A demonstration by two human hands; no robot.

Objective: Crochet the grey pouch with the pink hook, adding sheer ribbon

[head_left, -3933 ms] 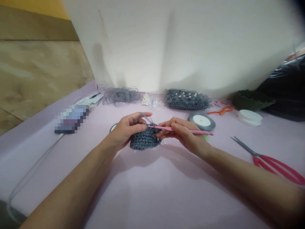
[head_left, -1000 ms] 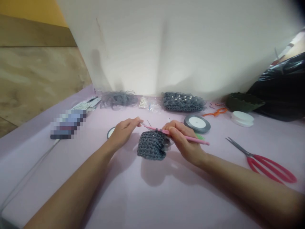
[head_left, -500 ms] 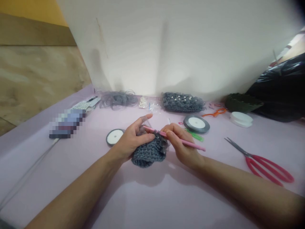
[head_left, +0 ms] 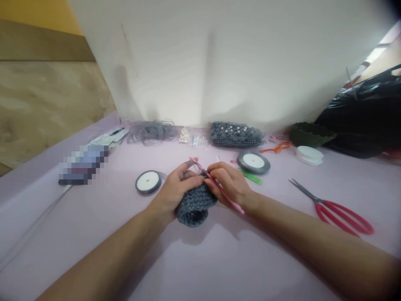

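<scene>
A grey crocheted piece [head_left: 194,205] hangs between my hands above the table, its open round end turned toward me. My left hand [head_left: 177,184] is closed on its upper left edge, with grey ribbon near the raised index finger. In my closed right hand [head_left: 230,182] is a pink crochet hook [head_left: 230,202], slanting from upper left to lower right across the top of the crocheted piece. The hook's tip is near my left index finger. Left of my left hand lies a grey ribbon spool [head_left: 148,182] with a white centre.
Behind my hands lie a beaded crocheted piece [head_left: 236,134], loose grey ribbon [head_left: 152,130] and a bag of white beads [head_left: 184,136]. To the right are a larger ribbon spool [head_left: 253,162], white spools [head_left: 309,155] and red-handled scissors [head_left: 332,209]. A blurred device [head_left: 84,164] lies left.
The pink hook has swung steeper, its handle end moving down and left. My right hand has turned and drawn closer to my left. The crocheted piece has tilted, showing more of its opening.
</scene>
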